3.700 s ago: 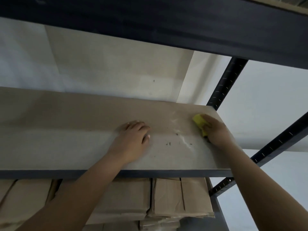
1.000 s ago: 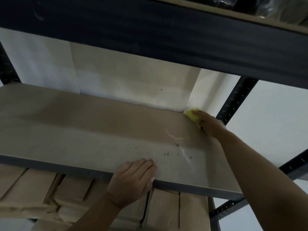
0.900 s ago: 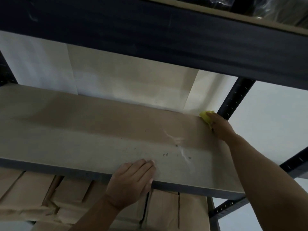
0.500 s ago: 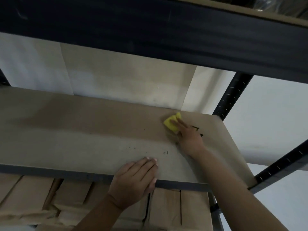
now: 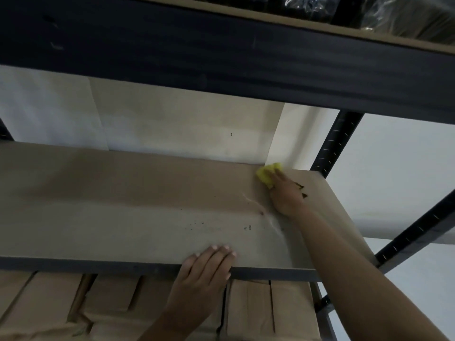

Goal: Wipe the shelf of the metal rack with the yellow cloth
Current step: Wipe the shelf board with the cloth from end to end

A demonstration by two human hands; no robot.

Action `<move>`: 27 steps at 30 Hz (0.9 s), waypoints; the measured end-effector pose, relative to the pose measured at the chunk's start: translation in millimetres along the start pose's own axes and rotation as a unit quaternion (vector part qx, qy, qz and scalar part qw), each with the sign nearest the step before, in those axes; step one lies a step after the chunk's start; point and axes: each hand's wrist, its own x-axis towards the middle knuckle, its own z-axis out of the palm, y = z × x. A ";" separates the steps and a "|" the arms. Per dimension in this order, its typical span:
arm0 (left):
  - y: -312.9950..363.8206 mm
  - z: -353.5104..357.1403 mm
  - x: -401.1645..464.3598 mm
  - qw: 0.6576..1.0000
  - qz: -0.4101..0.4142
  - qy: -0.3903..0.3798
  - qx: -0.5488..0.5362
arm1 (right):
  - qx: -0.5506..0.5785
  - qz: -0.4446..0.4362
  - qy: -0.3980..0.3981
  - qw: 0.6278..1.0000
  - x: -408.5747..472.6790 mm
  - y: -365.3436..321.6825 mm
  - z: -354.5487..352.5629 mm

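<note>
Two hands contact the beige board shelf of the dark metal rack: right hand presses yellow cloth, fingers straight, at rear right corner; left hand rests flat on front edge.

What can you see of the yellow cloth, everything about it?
The yellow cloth is small, bright and soft-looking, bunched into a crumpled wad. It lies on the brown shelf near its back right corner, by the pale wall; contact with the wall cannot be told. The right hand presses it down, straight fingers laid over its right side, leaving its left part showing.
</note>
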 end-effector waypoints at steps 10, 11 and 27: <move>-3.1 3.9 0.2 1.000 0.003 0.021 0.000 | 0.142 -0.106 -0.028 0.984 -34.0 16.5 -16.3; -3.9 3.0 -0.1 1.000 0.006 0.015 -0.001 | 0.131 -0.052 0.005 0.990 -31.2 31.9 -26.2; -4.3 -2.0 -1.6 0.999 0.003 -0.007 -0.050 | 0.050 -0.017 0.038 0.998 -125.4 -28.6 6.8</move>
